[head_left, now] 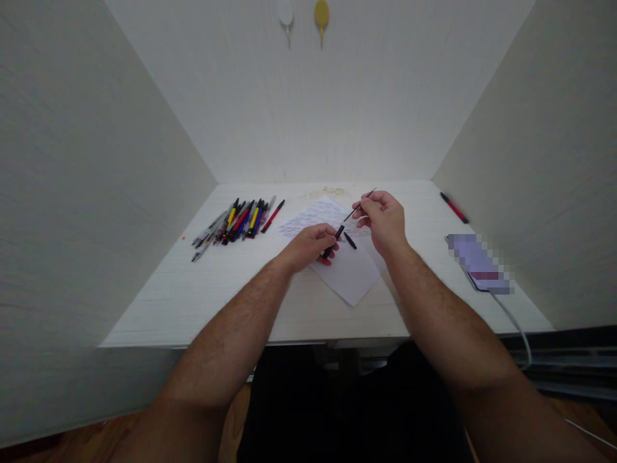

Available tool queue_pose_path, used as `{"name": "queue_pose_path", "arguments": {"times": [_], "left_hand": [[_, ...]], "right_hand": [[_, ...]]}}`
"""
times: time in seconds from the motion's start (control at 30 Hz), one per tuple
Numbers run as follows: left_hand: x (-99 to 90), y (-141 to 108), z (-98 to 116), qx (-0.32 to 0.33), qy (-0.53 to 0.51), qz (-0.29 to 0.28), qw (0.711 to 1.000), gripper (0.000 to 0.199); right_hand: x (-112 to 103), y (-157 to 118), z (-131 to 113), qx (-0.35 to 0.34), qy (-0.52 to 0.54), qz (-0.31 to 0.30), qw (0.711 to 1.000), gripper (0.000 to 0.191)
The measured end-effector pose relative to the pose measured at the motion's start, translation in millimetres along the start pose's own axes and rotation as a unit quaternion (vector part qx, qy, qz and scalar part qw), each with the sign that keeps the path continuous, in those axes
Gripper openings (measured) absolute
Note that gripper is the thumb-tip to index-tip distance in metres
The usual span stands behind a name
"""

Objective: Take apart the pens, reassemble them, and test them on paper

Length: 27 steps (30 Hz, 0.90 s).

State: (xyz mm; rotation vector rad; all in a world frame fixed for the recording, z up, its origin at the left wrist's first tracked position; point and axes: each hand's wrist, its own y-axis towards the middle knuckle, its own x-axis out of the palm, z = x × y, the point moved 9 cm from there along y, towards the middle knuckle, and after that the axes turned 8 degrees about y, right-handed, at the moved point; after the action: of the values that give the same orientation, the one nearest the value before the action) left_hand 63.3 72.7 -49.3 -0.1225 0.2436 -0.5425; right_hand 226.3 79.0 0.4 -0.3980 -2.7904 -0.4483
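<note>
My left hand [315,246] is closed around a black pen barrel [339,233], its upper end pointing up and to the right. Between thumb and fingers, my right hand [383,218] pinches a thin dark pen refill [354,211], which slants down with its lower end just above the barrel's top. A short black pen part [349,240] lies on the paper right beside my left hand. Beneath both hands is a sheet of white paper [351,283], its far half covered in scribbled pen strokes.
A heap of pens [238,218] in several colours lies on the left of the white desk [202,302]. A red and black pen [454,208] rests at the right, near a blurred-out phone [477,263] with a white cable [515,325]. Pale walls stand on three sides.
</note>
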Motion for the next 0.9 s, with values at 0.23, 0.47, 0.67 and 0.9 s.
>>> {"name": "queue_pose_path", "arguments": {"times": [0.23, 0.47, 0.67, 0.9], "left_hand": [[-2.3, 2.0, -1.4, 0.01, 0.001, 0.004, 1.0, 0.012], [-3.5, 2.2, -0.3, 0.014, -0.002, 0.008, 1.0, 0.011], [-3.6, 2.1, 3.2, 0.027, -0.011, 0.014, 0.999, 0.009], [-4.6, 2.1, 6.4, 0.055, 0.003, 0.015, 0.998, 0.009]], "right_hand": [[-2.0, 0.2, 0.3, -0.003, -0.014, 0.011, 1.0, 0.026], [4.0, -2.4, 5.1, 0.018, -0.006, -0.017, 1.0, 0.022], [4.2, -2.4, 12.7, 0.052, -0.011, -0.04, 0.998, 0.029], [11.3, -4.1, 19.2, 0.066, -0.005, -0.07, 0.995, 0.024]]}}
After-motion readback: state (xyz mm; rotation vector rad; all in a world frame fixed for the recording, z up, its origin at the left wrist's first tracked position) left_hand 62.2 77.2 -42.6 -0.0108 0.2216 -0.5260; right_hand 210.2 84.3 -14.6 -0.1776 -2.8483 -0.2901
